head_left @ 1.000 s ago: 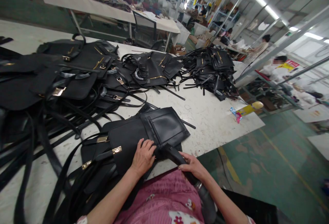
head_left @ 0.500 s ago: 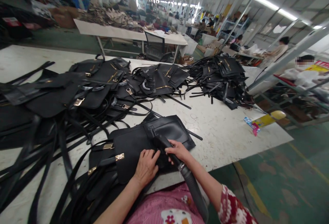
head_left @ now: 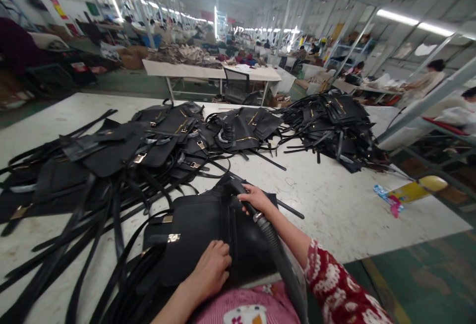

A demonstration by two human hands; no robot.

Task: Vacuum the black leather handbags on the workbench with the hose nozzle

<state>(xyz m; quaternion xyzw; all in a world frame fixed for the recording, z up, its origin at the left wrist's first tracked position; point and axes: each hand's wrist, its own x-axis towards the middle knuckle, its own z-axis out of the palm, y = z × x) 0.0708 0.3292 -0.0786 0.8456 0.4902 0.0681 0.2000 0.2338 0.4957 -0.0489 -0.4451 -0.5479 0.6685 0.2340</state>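
Note:
A black backpack (head_left: 201, 225) with a gold clasp lies flat in front of me on the white table, its flap turned to the left and long straps trailing. My left hand (head_left: 214, 267) presses on its near part with the fingers bunched and curled; the fingertips are partly hidden. In my right hand (head_left: 257, 200) is the black handle of a vacuum hose nozzle (head_left: 234, 186), its head over the far part of the bag. From the handle a ribbed hose (head_left: 272, 239) runs down past my apron.
Several black backpacks (head_left: 111, 150) lie heaped at the left and middle of the table (head_left: 327, 205), with a denser pile (head_left: 334, 120) at the far right. A yellow cylinder (head_left: 420, 190) with a colourful tag lies near the right edge. People sit working beyond.
My right hand has moved the nozzle away from me, toward the bag's far edge. My left hand has shifted nearer to my body, its fingers more curled. The view has tilted up and turned left.

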